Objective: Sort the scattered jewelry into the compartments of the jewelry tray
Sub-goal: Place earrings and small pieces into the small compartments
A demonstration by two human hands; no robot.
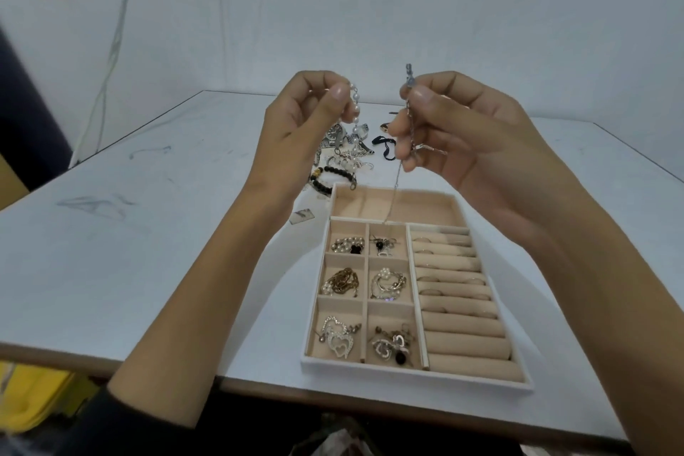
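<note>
Sorting looks midway: the left grip (307, 115) pinches a pearl strand (356, 109) and the right grip (455, 130) pinches a silver chain (409, 122), both raised above the jewelry tray (407, 374) at its far end. The next move likely calls for lowering the chain's dangling tail into the long far compartment (418, 207) without tangling.

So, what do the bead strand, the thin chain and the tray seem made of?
The bead strand: glossy white round beads, likely pearl or imitation. The thin chain: fine grey shiny links, probably silver-toned metal. The tray: matte beige fuzzy lining, looks like velvet-type fabric.
</note>
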